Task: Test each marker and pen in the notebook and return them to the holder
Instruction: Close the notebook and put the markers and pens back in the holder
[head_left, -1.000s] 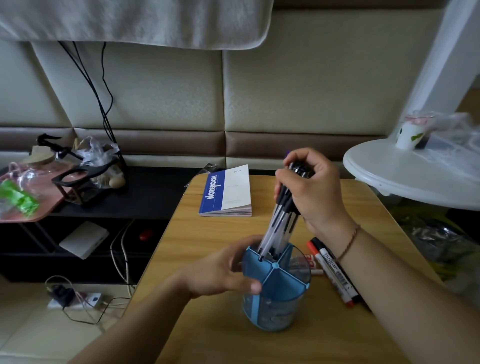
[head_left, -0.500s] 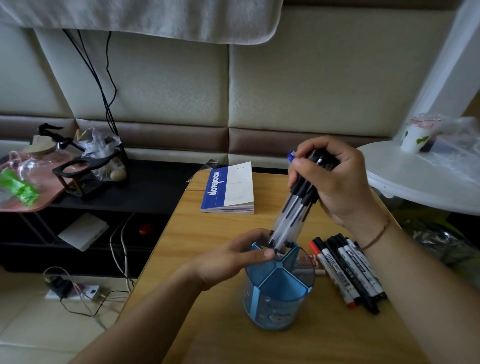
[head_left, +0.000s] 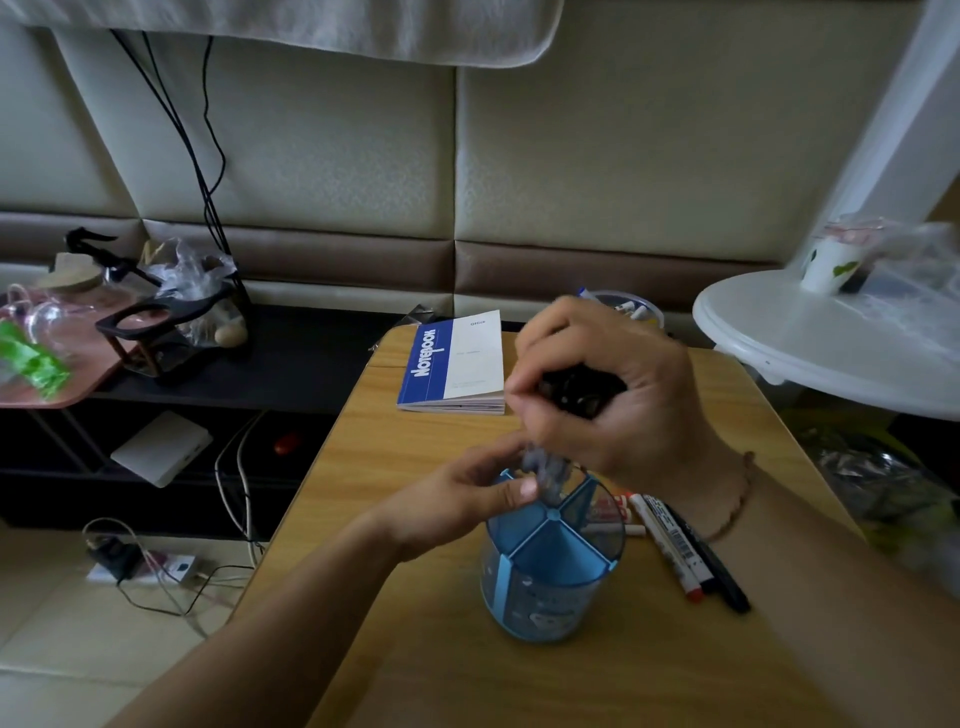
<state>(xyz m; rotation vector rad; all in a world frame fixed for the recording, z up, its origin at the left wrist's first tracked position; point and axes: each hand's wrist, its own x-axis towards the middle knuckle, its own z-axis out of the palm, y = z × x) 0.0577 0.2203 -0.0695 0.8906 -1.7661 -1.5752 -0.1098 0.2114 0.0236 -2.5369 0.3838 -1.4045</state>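
Clutter around the wooden table (head_left: 415, 467)

A white round side table (head_left: 810, 358) off its right far corner carries a leaf-printed cup (head_left: 826, 265). Left, a dark shelf unit (head_left: 291, 364) holds a black stand (head_left: 150, 322) and a white box (head_left: 161, 447); a power strip (head_left: 145, 569) lies on the floor.

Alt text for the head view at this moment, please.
The right hand grips a bundle of pens above a blue divided holder, steadied at its rim by the left hand. Markers lie beside it on the wooden table; a closed notebook lies behind.
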